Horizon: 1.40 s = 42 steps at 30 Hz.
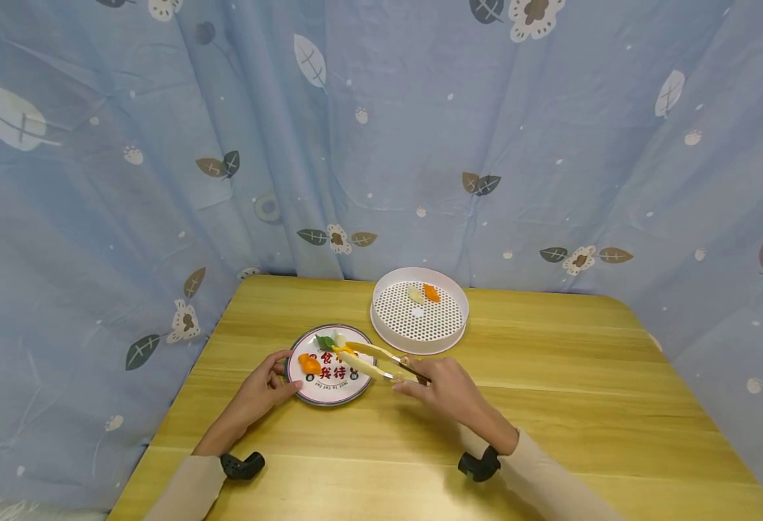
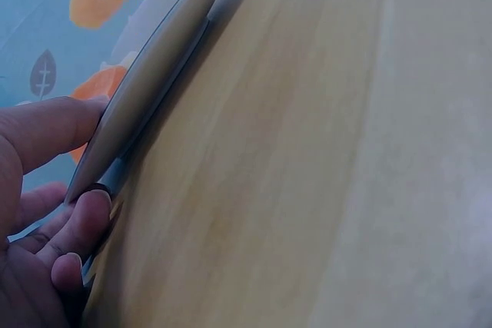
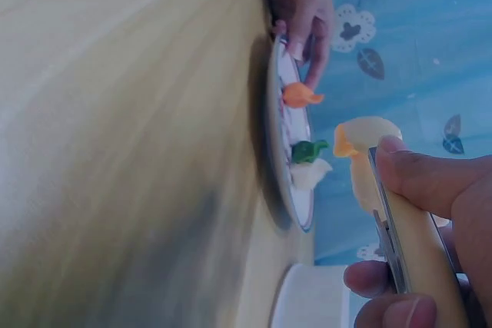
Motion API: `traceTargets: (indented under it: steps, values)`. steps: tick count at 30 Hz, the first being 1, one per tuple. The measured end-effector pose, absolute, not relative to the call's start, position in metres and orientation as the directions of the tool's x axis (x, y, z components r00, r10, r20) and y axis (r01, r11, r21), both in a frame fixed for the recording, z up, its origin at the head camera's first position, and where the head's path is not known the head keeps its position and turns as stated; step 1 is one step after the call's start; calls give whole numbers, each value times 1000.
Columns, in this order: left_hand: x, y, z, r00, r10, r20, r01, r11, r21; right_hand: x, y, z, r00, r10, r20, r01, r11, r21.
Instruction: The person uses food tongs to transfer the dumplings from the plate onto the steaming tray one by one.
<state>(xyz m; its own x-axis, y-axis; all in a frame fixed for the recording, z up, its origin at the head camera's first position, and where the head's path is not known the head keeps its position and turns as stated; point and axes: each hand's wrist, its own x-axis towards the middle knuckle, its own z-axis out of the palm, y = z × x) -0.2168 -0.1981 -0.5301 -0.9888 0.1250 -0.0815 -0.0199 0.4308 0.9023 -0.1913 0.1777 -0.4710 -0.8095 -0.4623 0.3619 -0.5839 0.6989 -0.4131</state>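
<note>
My left hand (image 1: 260,391) grips the left edge of a round white plate (image 1: 329,396) with red lettering, thumb over the rim and fingers beneath it. On the plate lie an orange dumpling-like piece (image 1: 309,364), a green one (image 1: 325,343) and a white one (image 3: 309,173). Tongs (image 1: 363,366) with cream-coloured arms are held in my right hand (image 1: 446,391), pointing left over the plate. Between their tips is a yellow-orange piece (image 3: 344,142), above the plate surface in the right wrist view. From the left wrist, the plate's underside shows.
Behind and right of the plate stands a round white steamer tray (image 1: 420,346) with a perforated base. It holds a pale piece (image 1: 415,294) and an orange piece (image 1: 431,292). A blue patterned curtain (image 1: 394,145) hangs along the back edge of the wooden table (image 1: 550,362).
</note>
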Motion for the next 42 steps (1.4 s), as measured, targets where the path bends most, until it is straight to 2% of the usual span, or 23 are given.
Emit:
traceTargets:
  steps: [21,32,42]
  values:
    - [-218,-201,-530,-988,141,-63,4,430,903,-214,206,-454,-885,-318,340,-453,755,-474]
    - [-215,-199,-527,-987,142,-70,-3,425,905,-233,220,-456,-875,-268,404,-444,775,-449]
    - [-217,-200,-533,-988,135,-77,-13,425,905,-253,229,-463,-898,-216,383,-381,817,-433]
